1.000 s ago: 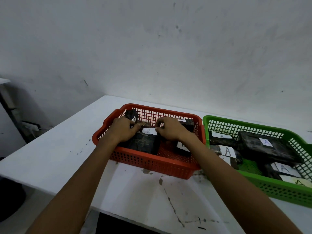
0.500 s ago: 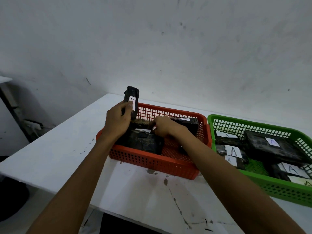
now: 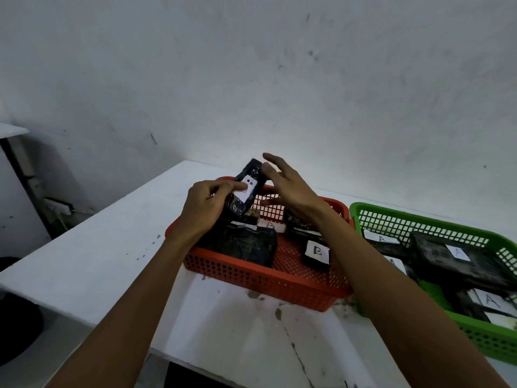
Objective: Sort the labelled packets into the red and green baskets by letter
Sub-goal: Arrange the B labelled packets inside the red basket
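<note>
The white table (image 3: 112, 247) filled the lower frame. On it the green basket (image 3: 419, 219) sat at three o'clock of the red basket (image 3: 251, 278), their rims almost touching. The green basket held dark wrapped packets marked A (image 3: 458, 256). The red basket held a large dark packet (image 3: 240, 242) at its nine o'clock side and a small packet marked B (image 3: 317, 252) towards five o'clock.

Above the red basket's far rim, at twelve o'clock, the left hand (image 3: 204, 208) gripped the held packet (image 3: 246, 189), fingers curled round its lower end and a fingertip lying across the white label (image 3: 247, 190). The right hand (image 3: 288, 186) hovered at the packet's three o'clock edge, fingers spread and straight, holding nothing.

The risk here was a misread. With a fingertip over the label, the packet could go into the wrong basket. The glossy wrap also looked slippery, so a one-handed grip low on the packet might let it tip out and drop.

The label showed only two dark marks, possibly part of a B. Whether the right fingertips touched the packet could not be told. The green basket was cut off at the frame's right edge, and the forearms hid some packets.
</note>
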